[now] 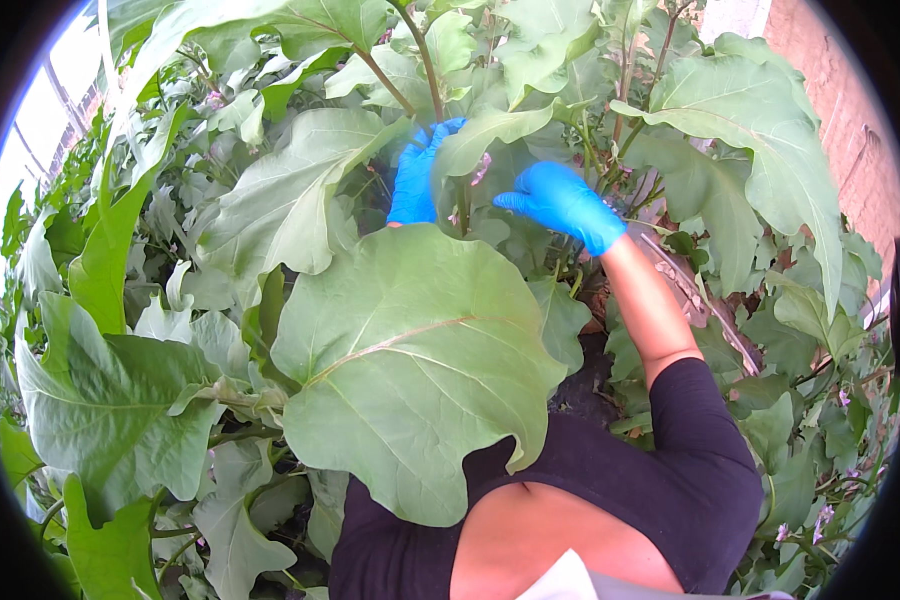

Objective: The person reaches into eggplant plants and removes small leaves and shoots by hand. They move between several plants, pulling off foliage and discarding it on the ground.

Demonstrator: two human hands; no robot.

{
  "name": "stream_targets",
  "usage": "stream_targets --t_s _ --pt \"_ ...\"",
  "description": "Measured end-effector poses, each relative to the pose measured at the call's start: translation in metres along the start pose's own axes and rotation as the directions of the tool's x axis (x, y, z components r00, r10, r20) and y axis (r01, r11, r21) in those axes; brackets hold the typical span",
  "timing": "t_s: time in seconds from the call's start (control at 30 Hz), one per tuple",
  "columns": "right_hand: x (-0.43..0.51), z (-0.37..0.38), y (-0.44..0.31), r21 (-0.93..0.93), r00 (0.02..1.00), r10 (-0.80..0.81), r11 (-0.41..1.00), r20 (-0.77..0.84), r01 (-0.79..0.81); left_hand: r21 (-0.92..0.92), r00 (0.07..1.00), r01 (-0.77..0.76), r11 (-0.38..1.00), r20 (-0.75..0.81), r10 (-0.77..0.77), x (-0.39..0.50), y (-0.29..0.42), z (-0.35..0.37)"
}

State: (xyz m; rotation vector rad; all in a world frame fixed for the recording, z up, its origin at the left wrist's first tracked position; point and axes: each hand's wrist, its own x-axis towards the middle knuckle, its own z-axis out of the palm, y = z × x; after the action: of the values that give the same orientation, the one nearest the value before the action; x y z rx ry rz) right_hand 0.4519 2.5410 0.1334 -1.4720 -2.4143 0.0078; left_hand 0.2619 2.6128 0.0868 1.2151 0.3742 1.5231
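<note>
My left hand (418,176), in a blue disposable glove, is at a purplish plant stem (429,71) near the top centre, its fingers curled close to the stem. A leaf partly covers it, so whether it grips the stem is unclear. To the right, my right hand (559,202), in a matching glove, is slightly blurred; its fingers are bent and their tips point left, near a pink-purple flower (481,169). What its fingers hold, if anything, does not show. A large, broad eggplant leaf (420,360) spreads below both hands and hides my left forearm.
Dense eggplant foliage surrounds me, with a wide leaf (292,187) at left and another (757,135) at upper right. A thin pole or cane (701,300) slants beside my right forearm. A brownish wall or ground surface (840,112) lies at the upper right edge.
</note>
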Motion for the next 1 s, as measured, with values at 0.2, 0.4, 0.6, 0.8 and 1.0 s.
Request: stream_targets --t_s 0.2,0.4,0.6,0.8,1.0 --pt "-0.018 -0.114 -0.066 0.439 0.686 -0.067 0.723 -0.724 0.533 -0.216 0.984 0.158 0.964 0.12 -0.135 0.0 0.003 0.007" --pt "0.042 -0.111 -0.043 -0.147 0.994 -0.006 0.989 0.107 0.022 -0.06 0.998 0.018 0.998 0.054 -0.015 -0.001 0.008 0.026" --pt "0.066 -0.071 -0.038 0.314 0.91 -0.115 0.915 -0.398 0.253 0.064 0.994 0.105 0.992 0.001 -0.105 0.009 -0.004 0.009" --pt "0.073 -0.045 -0.016 0.523 0.913 0.035 0.829 -0.407 0.201 0.343 0.995 0.091 0.935 -0.007 -0.095 0.004 0.004 -0.004" --pt "0.046 -0.038 -0.024 0.152 0.969 -0.08 0.981 -0.235 0.118 0.356 0.998 0.045 0.933 0.021 -0.056 -0.002 0.013 0.017"
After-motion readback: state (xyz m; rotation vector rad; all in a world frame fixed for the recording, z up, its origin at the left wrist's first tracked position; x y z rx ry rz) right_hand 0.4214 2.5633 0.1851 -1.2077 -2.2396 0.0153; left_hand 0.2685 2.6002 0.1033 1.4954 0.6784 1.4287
